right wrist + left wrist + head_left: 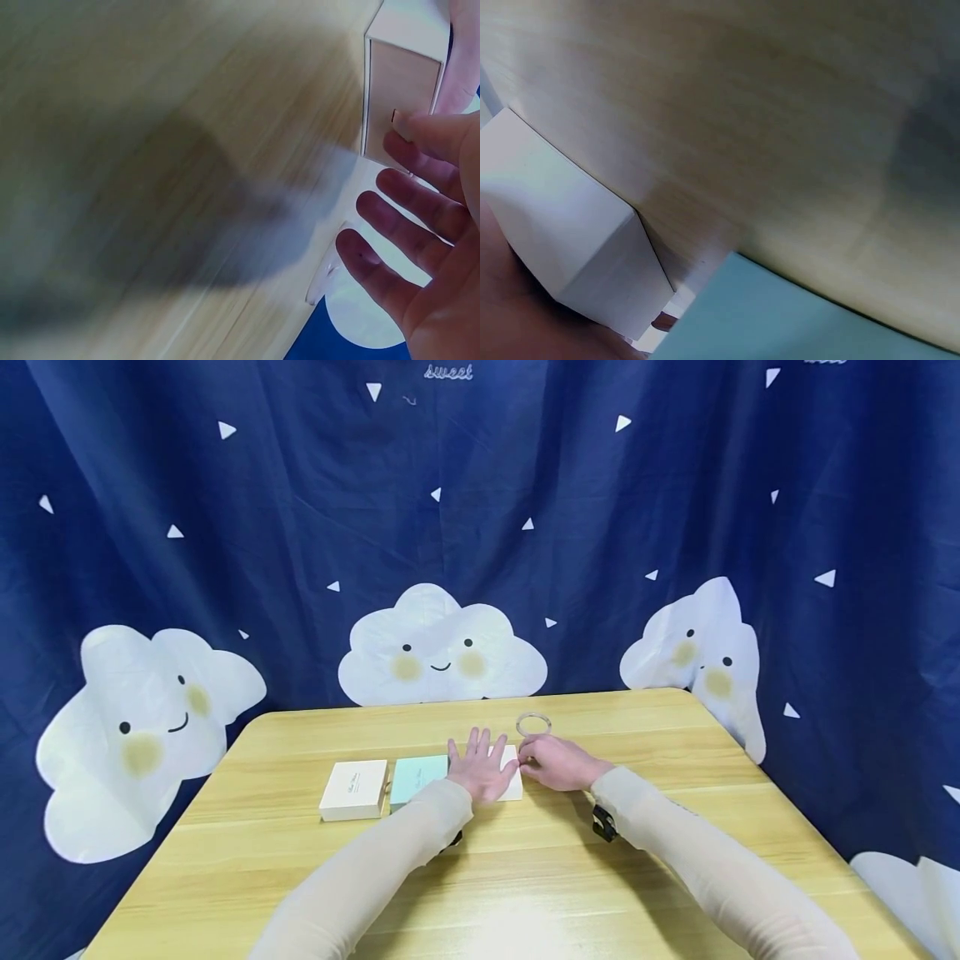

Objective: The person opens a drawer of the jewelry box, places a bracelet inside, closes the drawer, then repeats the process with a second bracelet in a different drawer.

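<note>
My left hand [480,772] lies with spread, straight fingers on top of a white box [513,788], partly covering it. At the right side of that box is my right hand [558,762]. In the right wrist view, its thumb and index finger pinch a small tab on the pale end face of the box [401,79]; the other fingers are loosely bent. The box's end panel sits inside a white outer sleeve. Just beyond my right hand, a clear round bangle [550,724] rests on the table.
To the left of my left hand sits a mint-green box [414,777], and farther left a second white box [356,787] with small print on its lid. All stand on a wooden table [247,860]. A dark blue curtain [480,543] with cloud faces hangs behind the table's far edge.
</note>
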Demonstrator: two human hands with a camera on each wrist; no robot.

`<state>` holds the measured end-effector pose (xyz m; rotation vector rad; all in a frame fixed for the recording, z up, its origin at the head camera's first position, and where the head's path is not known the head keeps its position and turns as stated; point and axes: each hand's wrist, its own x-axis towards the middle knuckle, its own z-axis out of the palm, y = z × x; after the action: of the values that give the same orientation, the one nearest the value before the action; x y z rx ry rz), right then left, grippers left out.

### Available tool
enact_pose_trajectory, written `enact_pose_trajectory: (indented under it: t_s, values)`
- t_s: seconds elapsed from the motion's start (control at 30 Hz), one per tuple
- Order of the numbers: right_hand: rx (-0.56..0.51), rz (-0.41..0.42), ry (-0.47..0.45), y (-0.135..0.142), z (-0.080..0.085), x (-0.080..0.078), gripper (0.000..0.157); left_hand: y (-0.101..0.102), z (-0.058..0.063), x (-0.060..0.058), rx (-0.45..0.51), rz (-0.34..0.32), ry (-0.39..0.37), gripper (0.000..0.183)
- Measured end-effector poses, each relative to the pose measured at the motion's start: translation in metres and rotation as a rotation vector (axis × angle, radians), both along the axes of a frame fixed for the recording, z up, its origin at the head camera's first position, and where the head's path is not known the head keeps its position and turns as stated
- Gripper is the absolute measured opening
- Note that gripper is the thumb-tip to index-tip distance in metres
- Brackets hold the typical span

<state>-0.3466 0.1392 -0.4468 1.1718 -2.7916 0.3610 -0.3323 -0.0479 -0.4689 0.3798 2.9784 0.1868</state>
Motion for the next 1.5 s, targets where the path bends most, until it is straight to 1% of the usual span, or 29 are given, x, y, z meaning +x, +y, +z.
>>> enact_pose_trajectory:
  t_s: [0.17, 0.23, 0.43, 0.77, 0.97, 1.27, 1.5]
  values:
    - [-0.002, -0.003, 0.031, -0.001, -0.001, -0.001, 0.008, 0.0, 0.01, 0.009, 0.013, -0.006, 0.014, 0.069]
    - [0.002, -0.001, 0.044, -0.001, -0.001, -0.001, 0.01, 0.001, 0.012, 0.01, 0.011, -0.009, 0.022, 0.069]
    - [0.016, 0.005, 0.069, -0.001, -0.003, -0.003, 0.015, 0.001, 0.012, 0.012, 0.002, -0.007, 0.021, 0.069]
    - [0.031, -0.015, 0.078, -0.001, 0.0, -0.002, 0.015, 0.0, 0.012, 0.009, -0.013, -0.006, 0.03, 0.069]
    - [0.051, -0.014, 0.095, 0.001, -0.003, -0.002, 0.018, 0.0, 0.012, 0.01, 0.004, -0.008, 0.025, 0.069]
    - [0.021, -0.018, 0.102, 0.005, -0.002, 0.001, 0.02, 0.001, 0.012, 0.013, -0.009, -0.001, 0.036, 0.068]
    - [0.004, 0.004, 0.122, 0.009, -0.002, 0.003, 0.018, 0.001, 0.011, 0.011, -0.015, 0.001, 0.041, 0.067]
